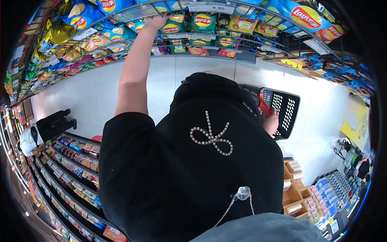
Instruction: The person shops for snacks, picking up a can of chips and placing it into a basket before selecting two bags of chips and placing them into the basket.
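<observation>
My left hand [157, 21] is stretched out to the snack shelf, at the top edge of a green Lay's chip bag [171, 27]. Its fingers are small and partly hidden among the bags, so whether they grip one does not show. Beside that bag stands another green Lay's bag [202, 22]. Low on the right, my right hand [271, 121] is closed around the red handle [264, 105] of a black shopping basket [288, 113] with slotted openings. My body hides part of the basket.
Wire shelf racks [250, 45] curve across the front, with a price label [211, 7] on the upper edge. Shelves of packaged goods [66, 177] stand at left, near a person in a white top [30, 139]. Wooden display bins [296, 193] are at lower right.
</observation>
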{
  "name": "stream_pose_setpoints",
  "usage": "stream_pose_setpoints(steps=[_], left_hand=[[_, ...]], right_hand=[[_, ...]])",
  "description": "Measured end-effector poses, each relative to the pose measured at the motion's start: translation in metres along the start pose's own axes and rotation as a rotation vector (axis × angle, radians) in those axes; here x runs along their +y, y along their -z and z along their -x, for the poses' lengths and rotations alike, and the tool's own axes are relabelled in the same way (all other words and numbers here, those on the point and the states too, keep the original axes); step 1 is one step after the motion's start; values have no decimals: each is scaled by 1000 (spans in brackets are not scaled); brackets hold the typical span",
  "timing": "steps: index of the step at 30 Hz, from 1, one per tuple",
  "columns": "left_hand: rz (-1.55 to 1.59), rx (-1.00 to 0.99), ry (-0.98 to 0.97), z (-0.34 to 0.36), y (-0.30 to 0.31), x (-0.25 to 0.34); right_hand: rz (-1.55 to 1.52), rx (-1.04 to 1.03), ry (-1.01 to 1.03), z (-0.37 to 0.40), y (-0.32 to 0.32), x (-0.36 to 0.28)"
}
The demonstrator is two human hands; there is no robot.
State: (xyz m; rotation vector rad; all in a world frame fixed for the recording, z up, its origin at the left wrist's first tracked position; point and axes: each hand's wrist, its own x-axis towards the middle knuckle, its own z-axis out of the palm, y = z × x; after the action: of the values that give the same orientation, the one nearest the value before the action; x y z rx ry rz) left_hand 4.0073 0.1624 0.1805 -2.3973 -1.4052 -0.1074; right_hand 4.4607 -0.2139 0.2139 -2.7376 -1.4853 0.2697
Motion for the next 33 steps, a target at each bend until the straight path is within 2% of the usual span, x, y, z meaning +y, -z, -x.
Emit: stream_pose_setpoints(steps=[5, 16, 17, 22, 25, 28, 29, 33], left_hand=[[40, -70, 114, -11, -2, -11], [61, -91, 212, -13, -1, -1], [66, -78, 222, -12, -3, -2], [99, 73, 223, 6, -15, -10], [122, 34, 251, 12, -29, -14], [210, 201, 225, 10, -31, -18], [54, 203, 188, 9, -33, -18], [377, -256, 295, 5, -39, -24]], right_hand=[[-7, 4, -7, 1, 0, 0], [4, -8, -26, 4, 6, -5], [10, -79, -63, 3, 6, -4], [-2, -61, -36, 2, 1, 0], [-8, -49, -19, 2, 0, 2], [0, -48, -4, 1, -1, 2], [9, -56, -5, 0, 0, 1], [24, -55, -2, 0, 0, 0]])
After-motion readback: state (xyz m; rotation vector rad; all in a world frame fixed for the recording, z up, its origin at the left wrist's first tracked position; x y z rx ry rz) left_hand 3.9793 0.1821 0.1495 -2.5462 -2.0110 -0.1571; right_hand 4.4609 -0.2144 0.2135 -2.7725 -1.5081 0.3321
